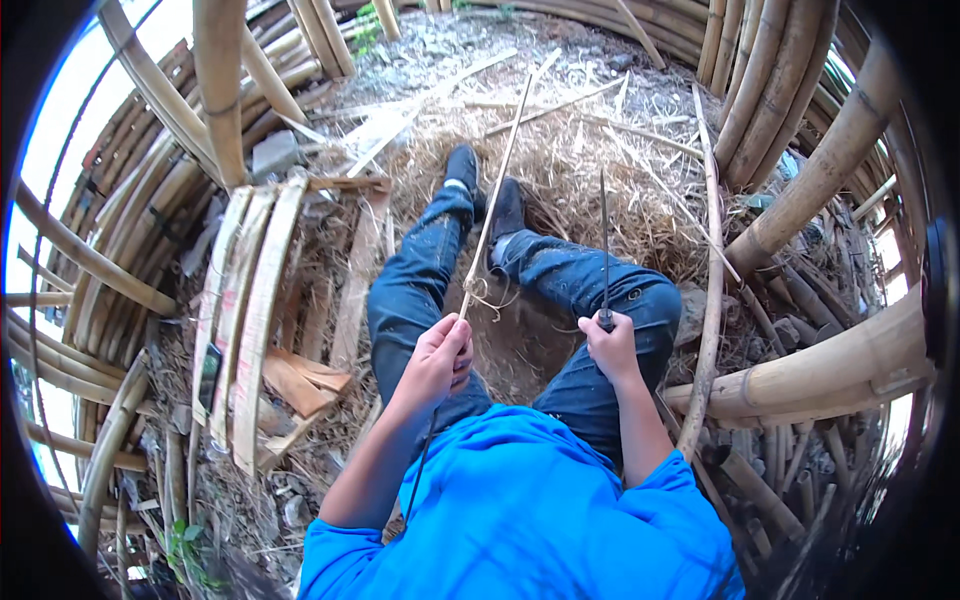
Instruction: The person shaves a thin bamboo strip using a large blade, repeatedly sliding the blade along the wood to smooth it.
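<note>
My left hand (440, 357) is closed around a long, thin bamboo strip (500, 190). The strip runs forward past my shoes, and its darker tail passes below the hand toward my left side. Thin curled shavings (478, 292) cling to it just ahead of my fingers. Over my right thigh, my right hand (612, 347) grips the dark handle of a knife (604, 240). Its narrow blade points forward, apart from the strip. Both legs, in blue trousers (420, 265), stretch out on the ground on either side of the strip.
Wooden slats (232, 300) form a low crate at my left, with a small dark object (209, 376) on them. Thick bamboo poles (815, 360) jut in from the right; more stand around. Pale shavings (610, 190) and loose strips cover the ground ahead. A grey block (275, 155) sits far left.
</note>
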`<state>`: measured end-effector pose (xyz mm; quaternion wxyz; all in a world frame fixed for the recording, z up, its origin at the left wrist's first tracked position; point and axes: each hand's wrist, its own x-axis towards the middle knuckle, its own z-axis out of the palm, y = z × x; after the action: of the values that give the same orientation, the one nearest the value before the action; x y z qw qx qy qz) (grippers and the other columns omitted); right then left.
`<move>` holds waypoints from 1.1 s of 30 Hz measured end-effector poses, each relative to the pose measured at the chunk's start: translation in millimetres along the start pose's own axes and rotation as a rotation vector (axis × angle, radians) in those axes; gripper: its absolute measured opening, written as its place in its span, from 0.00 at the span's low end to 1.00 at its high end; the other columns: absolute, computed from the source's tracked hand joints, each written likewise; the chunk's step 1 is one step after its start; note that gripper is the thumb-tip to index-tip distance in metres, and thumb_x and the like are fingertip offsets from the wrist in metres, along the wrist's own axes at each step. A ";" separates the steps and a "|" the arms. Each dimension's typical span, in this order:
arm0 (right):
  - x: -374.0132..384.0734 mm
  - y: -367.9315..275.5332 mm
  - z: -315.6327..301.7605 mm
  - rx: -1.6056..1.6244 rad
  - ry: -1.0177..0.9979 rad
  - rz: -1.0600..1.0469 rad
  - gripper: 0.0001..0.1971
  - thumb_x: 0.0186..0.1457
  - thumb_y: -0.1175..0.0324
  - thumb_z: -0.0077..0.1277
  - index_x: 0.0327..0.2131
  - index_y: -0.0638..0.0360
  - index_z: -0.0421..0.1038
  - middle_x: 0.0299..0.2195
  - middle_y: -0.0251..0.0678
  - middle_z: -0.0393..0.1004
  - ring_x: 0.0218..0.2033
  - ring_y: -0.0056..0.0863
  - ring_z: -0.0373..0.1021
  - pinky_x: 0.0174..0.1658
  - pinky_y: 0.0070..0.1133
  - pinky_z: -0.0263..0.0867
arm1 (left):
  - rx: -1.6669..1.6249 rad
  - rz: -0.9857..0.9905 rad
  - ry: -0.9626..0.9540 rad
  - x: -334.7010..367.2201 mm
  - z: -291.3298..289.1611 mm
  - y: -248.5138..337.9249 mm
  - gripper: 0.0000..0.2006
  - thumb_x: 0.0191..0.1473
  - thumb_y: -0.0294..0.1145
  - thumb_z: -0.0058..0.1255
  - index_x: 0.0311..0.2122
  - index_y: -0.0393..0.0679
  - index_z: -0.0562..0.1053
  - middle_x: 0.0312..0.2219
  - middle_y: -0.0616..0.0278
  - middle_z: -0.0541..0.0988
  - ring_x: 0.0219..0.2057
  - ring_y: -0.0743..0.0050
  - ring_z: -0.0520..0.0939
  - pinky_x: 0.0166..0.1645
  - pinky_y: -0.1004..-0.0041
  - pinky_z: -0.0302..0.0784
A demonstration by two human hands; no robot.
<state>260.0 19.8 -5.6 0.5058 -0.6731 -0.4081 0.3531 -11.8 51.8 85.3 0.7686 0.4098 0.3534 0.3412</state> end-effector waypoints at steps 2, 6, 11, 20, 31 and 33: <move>-5.9 -10.2 3.5 0.060 -0.045 0.034 0.14 0.46 0.72 0.54 0.13 0.59 0.63 0.12 0.22 0.61 0.16 0.11 0.56 0.21 0.19 0.51 | 0.068 0.057 0.019 6.9 -1.0 10.9 0.11 0.63 0.39 0.39 0.28 0.50 0.61 0.15 0.77 0.57 0.13 0.91 0.56 0.12 0.84 0.51; -14.3 -16.3 4.2 0.238 -0.148 0.088 0.14 0.49 0.70 0.55 0.14 0.56 0.65 0.11 0.25 0.64 0.11 0.13 0.60 0.15 0.16 0.53 | 0.097 0.174 0.007 28.8 -5.1 28.9 0.09 0.62 0.37 0.40 0.29 0.52 0.60 0.15 0.75 0.60 0.10 0.91 0.58 0.11 0.84 0.53; -34.4 -13.1 6.1 0.261 -0.266 0.077 0.14 0.50 0.69 0.56 0.15 0.56 0.65 0.12 0.26 0.65 0.12 0.14 0.61 0.15 0.15 0.56 | 0.183 0.276 0.013 62.1 12.9 58.7 0.09 0.62 0.37 0.41 0.30 0.51 0.60 0.14 0.75 0.60 0.10 0.90 0.60 0.11 0.84 0.56; -46.3 -61.2 -15.9 0.375 -0.254 0.014 0.15 0.52 0.68 0.54 0.16 0.55 0.63 0.11 0.24 0.62 0.11 0.13 0.60 0.15 0.14 0.54 | 0.415 0.296 0.048 71.8 51.1 90.9 0.06 0.60 0.37 0.45 0.35 0.47 0.65 0.15 0.76 0.60 0.11 0.92 0.59 0.13 0.84 0.54; -59.2 -92.2 13.8 0.408 -0.376 0.025 0.15 0.54 0.63 0.54 0.18 0.55 0.65 0.12 0.25 0.64 0.12 0.11 0.60 0.16 0.13 0.55 | 0.256 0.229 -0.089 100.7 83.6 150.2 0.14 0.63 0.44 0.36 0.27 0.49 0.61 0.15 0.78 0.56 0.12 0.91 0.55 0.15 0.83 0.51; -63.6 -72.2 38.2 0.383 -0.380 -0.049 0.15 0.53 0.60 0.55 0.18 0.55 0.67 0.13 0.25 0.66 0.13 0.11 0.61 0.16 0.12 0.53 | 0.165 0.207 -0.129 111.7 87.0 165.5 0.13 0.64 0.43 0.35 0.27 0.49 0.61 0.15 0.78 0.56 0.12 0.90 0.54 0.14 0.83 0.50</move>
<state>185.6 -11.7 59.2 0.5466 -0.4768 -0.4376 0.5314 78.7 180.3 236.1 0.7142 0.5268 0.2861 0.3614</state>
